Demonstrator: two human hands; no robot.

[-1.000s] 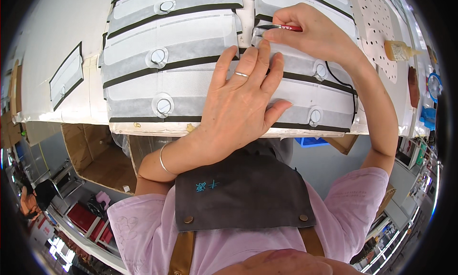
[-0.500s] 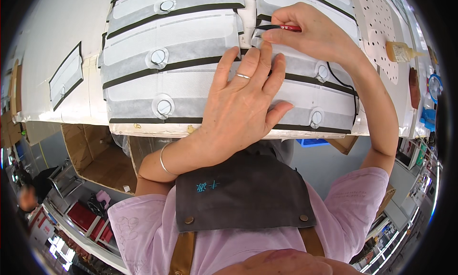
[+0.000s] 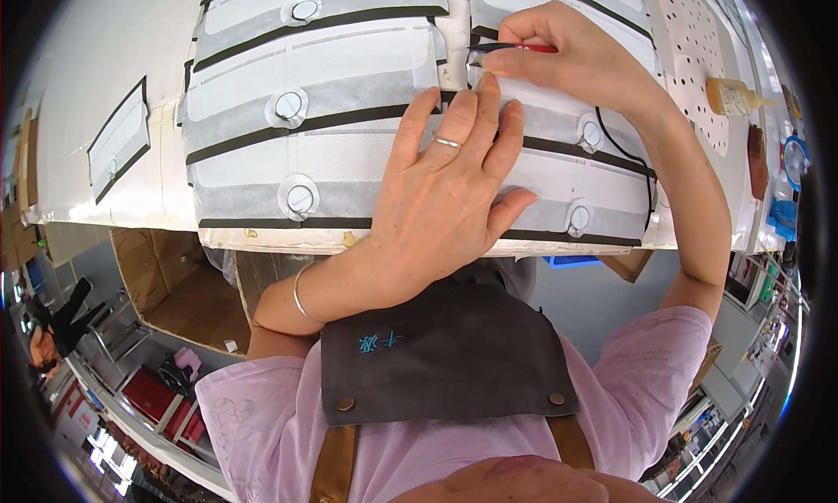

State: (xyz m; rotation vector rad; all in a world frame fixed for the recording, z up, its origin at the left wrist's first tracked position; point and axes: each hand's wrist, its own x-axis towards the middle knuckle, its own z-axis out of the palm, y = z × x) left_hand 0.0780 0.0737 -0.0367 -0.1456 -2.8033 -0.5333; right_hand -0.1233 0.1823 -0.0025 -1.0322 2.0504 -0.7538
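White, fabric-like panels [image 3: 249, 62] with grey bands and black edge strips lie overlapping in two columns. Each visible round silvery fastener [image 3: 299, 198] sits on a pale disc. My left hand [image 3: 436, 176] rests flat across the gap between the columns, fingers spread, holding nothing. Beyond its fingertips, my right hand [image 3: 572, 58] pinches a slim red-and-black tool [image 3: 534, 47], whose exact kind I cannot make out. The tool's dark end points left, at the inner edge of a right-column panel. Fingers cover part of that edge. A thin black cord [image 3: 611, 145] curves over the right column.
One smaller black-edged panel [image 3: 120, 145] lies apart at the left. To the right are a perforated white board [image 3: 698, 67] and a squeeze bottle [image 3: 731, 96] of yellowish liquid. A cardboard box [image 3: 179, 285] stands below the table's front edge. Another person [image 3: 45, 350] is far left.
My right hand and the tool have shifted very slightly to the right. My left hand stays nearly still. The person far left has changed posture.
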